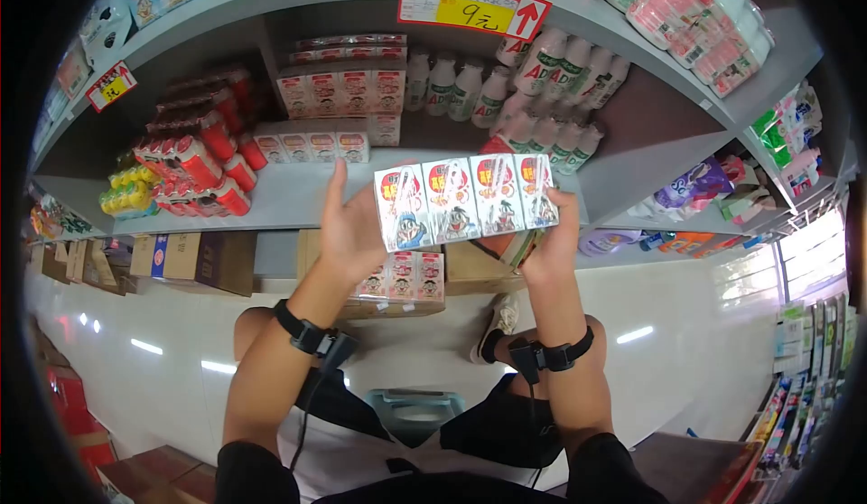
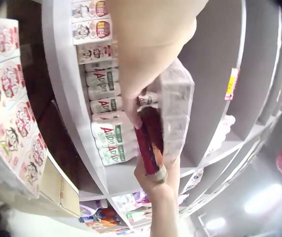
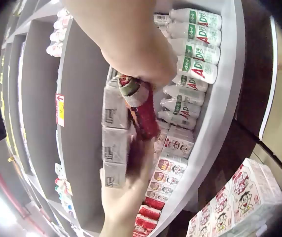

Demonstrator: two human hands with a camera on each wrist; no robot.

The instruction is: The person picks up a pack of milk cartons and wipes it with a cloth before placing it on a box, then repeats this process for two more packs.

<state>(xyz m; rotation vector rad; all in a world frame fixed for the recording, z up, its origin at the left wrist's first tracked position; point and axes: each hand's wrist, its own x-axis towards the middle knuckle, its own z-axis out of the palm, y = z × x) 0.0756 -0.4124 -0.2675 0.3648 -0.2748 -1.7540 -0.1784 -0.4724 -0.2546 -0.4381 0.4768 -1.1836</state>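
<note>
A shrink-wrapped row of white drink cartons (image 1: 465,201) with red and yellow lettering is held up between both hands. At its left end, my left hand (image 1: 355,228) grips it, thumb pointing up. My right hand (image 1: 553,242) holds the right end, its thumb at the top corner. Beneath the pack, near the right hand, is a dark red item (image 1: 506,244), seen also in the left wrist view (image 2: 150,143) and the right wrist view (image 3: 143,111). Which hand bears it is unclear. The pack's clear-wrapped side (image 3: 115,143) faces the right wrist camera.
Behind the hands, a grey shelf (image 1: 289,199) carries carton packs (image 1: 343,88), white bottles (image 1: 465,88) and red packs (image 1: 190,174). A red-edged price sign (image 1: 474,9) hangs on the shelf above. Cardboard boxes (image 1: 203,256) and pink cartons (image 1: 415,276) stand below.
</note>
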